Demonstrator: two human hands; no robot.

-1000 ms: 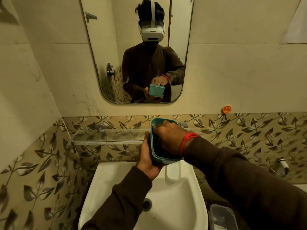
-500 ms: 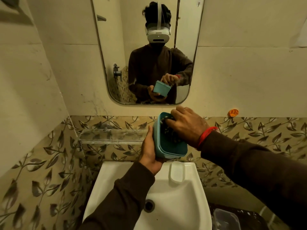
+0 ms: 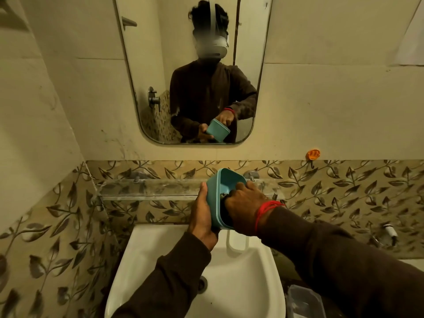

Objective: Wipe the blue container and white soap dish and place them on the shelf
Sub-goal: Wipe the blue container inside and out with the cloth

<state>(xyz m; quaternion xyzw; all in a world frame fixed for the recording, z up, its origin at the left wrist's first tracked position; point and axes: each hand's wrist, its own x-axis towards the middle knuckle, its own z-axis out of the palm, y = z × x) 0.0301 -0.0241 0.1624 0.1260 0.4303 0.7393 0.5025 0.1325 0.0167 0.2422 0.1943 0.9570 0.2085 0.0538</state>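
Observation:
I hold the blue container (image 3: 226, 180) above the back of the sink, its open side turned toward me. My left hand (image 3: 202, 213) grips its left wall from outside. My right hand (image 3: 244, 204), with a red thread at the wrist, reaches inside it, closed on a dark cloth (image 3: 223, 195) that barely shows. Directly below, the white soap dish (image 3: 237, 242) lies on the sink's back rim. The glass shelf (image 3: 146, 189) runs along the wall behind the container.
The white sink (image 3: 160, 260) is below my arms, with a drain (image 3: 203, 282). A clear lidded box (image 3: 305, 301) sits at the lower right. A mirror (image 3: 146, 76) hangs above the shelf, and an orange hook (image 3: 313, 154) and a wall tap (image 3: 390, 231) are at the right.
My right hand has gone deeper into the container, and its open side now tilts more toward me. Both hands have shifted slightly to the right.

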